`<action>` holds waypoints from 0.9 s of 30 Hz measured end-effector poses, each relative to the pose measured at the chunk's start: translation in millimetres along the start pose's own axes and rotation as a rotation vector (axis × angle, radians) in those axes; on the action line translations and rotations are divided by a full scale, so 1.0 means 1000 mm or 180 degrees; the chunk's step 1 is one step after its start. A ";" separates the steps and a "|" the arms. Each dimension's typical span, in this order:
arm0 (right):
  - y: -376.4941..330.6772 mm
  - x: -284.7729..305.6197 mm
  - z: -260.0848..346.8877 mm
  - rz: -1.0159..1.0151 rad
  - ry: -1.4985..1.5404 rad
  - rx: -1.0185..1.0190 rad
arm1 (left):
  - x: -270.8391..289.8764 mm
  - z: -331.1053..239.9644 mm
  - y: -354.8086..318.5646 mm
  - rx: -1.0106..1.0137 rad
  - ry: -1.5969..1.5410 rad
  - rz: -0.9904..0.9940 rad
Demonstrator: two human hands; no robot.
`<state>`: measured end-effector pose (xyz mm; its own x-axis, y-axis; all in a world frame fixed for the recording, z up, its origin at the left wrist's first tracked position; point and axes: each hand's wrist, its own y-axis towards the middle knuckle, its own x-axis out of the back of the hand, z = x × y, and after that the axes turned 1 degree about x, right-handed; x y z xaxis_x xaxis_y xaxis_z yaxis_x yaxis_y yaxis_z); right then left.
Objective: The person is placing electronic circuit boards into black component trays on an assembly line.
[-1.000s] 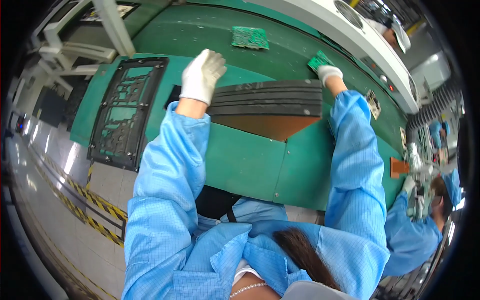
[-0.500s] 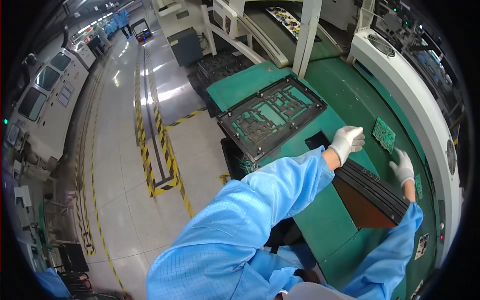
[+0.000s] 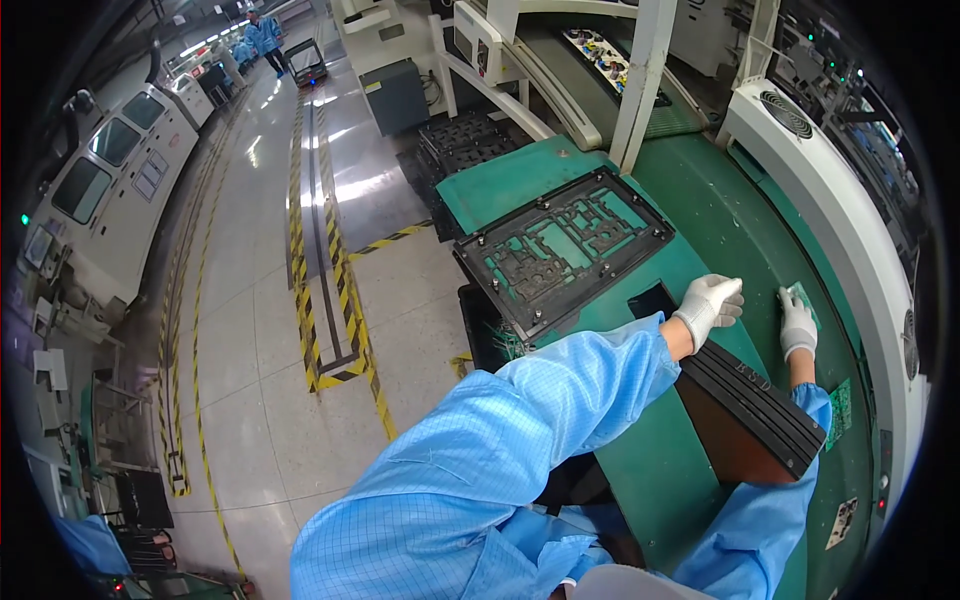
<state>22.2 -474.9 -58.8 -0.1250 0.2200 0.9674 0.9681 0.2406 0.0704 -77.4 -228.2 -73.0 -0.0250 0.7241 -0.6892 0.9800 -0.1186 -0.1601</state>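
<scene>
I wear white gloves and blue sleeves. My left hand [image 3: 708, 306] rests on the near end of a black stack of flat trays [image 3: 752, 398] lying on the green worktable [image 3: 590, 170], its fingers curled over the stack's edge. My right hand [image 3: 796, 322] lies flat on a small green circuit board [image 3: 804, 296] on the table, just right of the stack. A black frame fixture [image 3: 562, 244] with cut-outs sits on the table to the left of my left hand.
Another green circuit board [image 3: 838, 412] lies on the table to the right. A white machine housing [image 3: 830, 170] runs along the table's far side. Yellow-black floor tape [image 3: 300, 250] marks the aisle at left, where a person in blue [image 3: 264, 36] stands far off.
The view has swung left toward the aisle. My hands stay on the tray stack and the small board; the right hand now lies closer to the left one.
</scene>
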 end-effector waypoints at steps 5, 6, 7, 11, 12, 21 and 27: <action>0.004 -0.047 -0.068 -0.0246 0.0694 -0.0071 | 0.002 -0.001 0.001 0.0030 -0.0050 0.0030; 0.003 -0.049 -0.073 -0.0384 0.1087 0.0021 | 0.002 -0.002 0.001 0.0059 -0.0084 0.0035; 0.006 -0.049 -0.078 -0.0385 0.1082 0.0016 | 0.001 -0.002 0.002 0.0061 -0.0087 0.0041; 0.003 -0.010 -0.068 -0.0239 0.2911 -0.0323 | 0.001 -0.003 0.000 0.0060 -0.0023 0.0037; -0.004 0.008 -0.064 -0.0242 0.2896 -0.0349 | -0.001 -0.003 0.001 0.0034 -0.0009 0.0057; -0.116 0.179 0.028 0.0641 0.3689 0.0641 | 0.000 -0.005 -0.002 0.0062 -0.0157 0.0110; -0.160 0.164 0.010 0.0500 0.2933 0.0102 | -0.004 -0.005 0.000 0.0095 -0.0071 0.0128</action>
<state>-155.1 -468.0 86.4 0.2415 -0.5807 0.7775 0.9511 0.3005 -0.0710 -76.8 -227.5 -66.9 0.0096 0.7030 -0.7111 0.9739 -0.1678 -0.1528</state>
